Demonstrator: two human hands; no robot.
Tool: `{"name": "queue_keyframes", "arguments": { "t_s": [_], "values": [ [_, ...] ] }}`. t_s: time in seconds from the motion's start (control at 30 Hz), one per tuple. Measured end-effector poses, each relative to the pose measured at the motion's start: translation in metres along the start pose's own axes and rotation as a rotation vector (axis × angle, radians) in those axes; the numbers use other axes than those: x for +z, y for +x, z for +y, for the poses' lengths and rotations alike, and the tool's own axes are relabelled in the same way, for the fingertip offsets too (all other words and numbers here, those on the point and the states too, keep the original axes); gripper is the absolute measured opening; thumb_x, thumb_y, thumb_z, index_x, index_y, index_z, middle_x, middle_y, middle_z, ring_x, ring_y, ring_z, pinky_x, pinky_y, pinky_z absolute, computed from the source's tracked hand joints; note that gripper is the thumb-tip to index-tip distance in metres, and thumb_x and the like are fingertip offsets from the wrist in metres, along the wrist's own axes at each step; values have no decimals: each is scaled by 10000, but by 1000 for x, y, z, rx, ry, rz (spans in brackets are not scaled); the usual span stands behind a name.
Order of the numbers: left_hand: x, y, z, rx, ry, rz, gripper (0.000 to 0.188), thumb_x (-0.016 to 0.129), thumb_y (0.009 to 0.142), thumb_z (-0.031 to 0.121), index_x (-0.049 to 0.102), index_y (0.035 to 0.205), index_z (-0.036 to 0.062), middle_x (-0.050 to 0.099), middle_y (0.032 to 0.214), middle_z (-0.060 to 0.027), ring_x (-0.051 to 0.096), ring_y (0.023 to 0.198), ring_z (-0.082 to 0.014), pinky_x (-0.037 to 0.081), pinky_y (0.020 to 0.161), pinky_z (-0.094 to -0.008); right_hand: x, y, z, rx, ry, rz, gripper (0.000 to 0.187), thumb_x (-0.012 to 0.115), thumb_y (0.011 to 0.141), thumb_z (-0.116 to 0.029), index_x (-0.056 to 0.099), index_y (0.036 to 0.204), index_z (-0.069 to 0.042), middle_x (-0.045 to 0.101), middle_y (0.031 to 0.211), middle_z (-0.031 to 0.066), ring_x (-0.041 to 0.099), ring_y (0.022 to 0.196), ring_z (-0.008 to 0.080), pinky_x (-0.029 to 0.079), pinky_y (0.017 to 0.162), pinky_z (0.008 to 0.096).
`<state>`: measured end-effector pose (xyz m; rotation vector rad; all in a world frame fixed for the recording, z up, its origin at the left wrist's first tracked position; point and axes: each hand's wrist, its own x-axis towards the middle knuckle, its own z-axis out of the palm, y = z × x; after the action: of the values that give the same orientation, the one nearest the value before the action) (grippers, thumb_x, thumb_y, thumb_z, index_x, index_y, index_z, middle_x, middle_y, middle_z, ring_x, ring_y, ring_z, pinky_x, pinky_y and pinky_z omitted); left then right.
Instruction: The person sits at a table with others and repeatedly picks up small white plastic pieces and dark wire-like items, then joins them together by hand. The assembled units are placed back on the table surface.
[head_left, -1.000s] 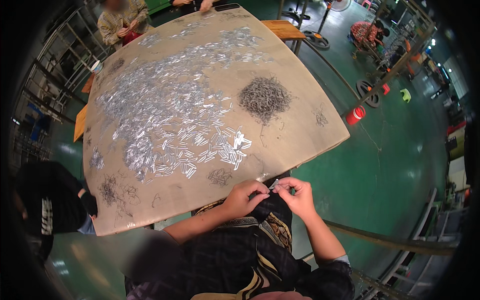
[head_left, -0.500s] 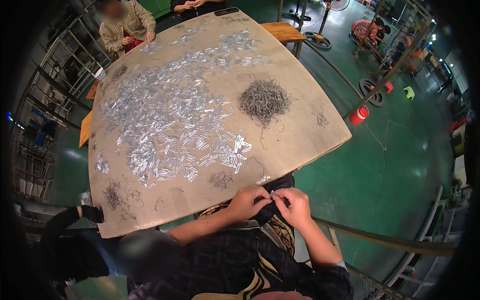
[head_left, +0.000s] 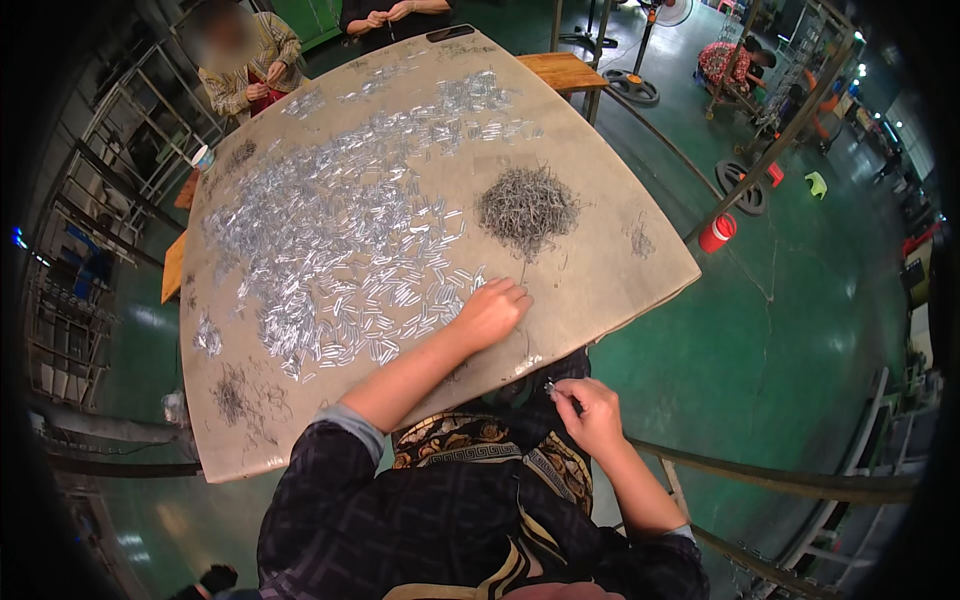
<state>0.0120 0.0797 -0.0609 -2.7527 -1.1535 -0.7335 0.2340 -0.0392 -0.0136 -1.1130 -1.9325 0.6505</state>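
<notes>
My left hand (head_left: 494,313) is stretched over the table, at the near right edge of a wide spread of small shiny metal strips (head_left: 375,235). Its fingers are curled and pressed down together; whatever lies between them is hidden. Just off the table's near edge, above my lap, my right hand (head_left: 594,414) pinches a small shiny metal piece (head_left: 549,386) between thumb and forefinger. Beyond my left hand lies a tangled heap of thin grey wire hooks (head_left: 528,207).
Brown sheeting covers the table (head_left: 625,265). Loose wire bits (head_left: 235,395) lie at its near left corner. A phone (head_left: 450,33) rests at the far edge, where two people work. A wooden stool (head_left: 562,70) and a red bucket (head_left: 717,233) stand to the right.
My left hand has left my right hand and reached forward onto the table. My right hand stays nearly in place with its small metal piece. A dark-gloved hand at the left corner is gone.
</notes>
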Motion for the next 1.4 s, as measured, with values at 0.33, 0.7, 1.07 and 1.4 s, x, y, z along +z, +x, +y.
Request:
{"name": "queue_keyframes", "arguments": {
  "t_s": [0.33, 0.7, 1.07, 1.4],
  "values": [
    [22, 30, -20, 272, 218, -195, 77, 591, 690, 112, 593, 715, 39, 603, 698, -93, 611, 747, -238, 498, 675, -343, 0, 1, 2, 29, -1, -11, 80, 704, 763, -13, 660, 830, -17, 665, 742, 113, 631, 653, 284, 499, 634, 378],
    [-6, 7, -41, -920, -1391, -429, 75, 640, 891, 87, 593, 920, 36, 666, 791, -54, 596, 683, -110, 471, 626, -253, 4, 2, 11, 68, 48, 4, 81, 703, 779, -11, 668, 851, -12, 648, 701, 107, 629, 616, 223, 484, 543, 316],
    [-71, -33, 70, -494, -1196, -254, 55, 599, 941, 94, 568, 954, 51, 594, 969, -14, 542, 889, -88, 433, 791, -257, 12, 6, 1, 89, 108, -56, 121, 711, 762, -9, 655, 870, -18, 659, 737, 119, 634, 660, 281, 506, 617, 364],
    [-70, -51, 88, -470, -1011, -56, 87, 576, 934, 51, 548, 1016, 38, 668, 1014, -85, 623, 917, -174, 483, 799, -310, 19, 9, 1, 39, 141, -111, 102, 721, 745, -27, 664, 828, -17, 647, 695, 101, 615, 599, 228, 486, 573, 331]
  ]
}}
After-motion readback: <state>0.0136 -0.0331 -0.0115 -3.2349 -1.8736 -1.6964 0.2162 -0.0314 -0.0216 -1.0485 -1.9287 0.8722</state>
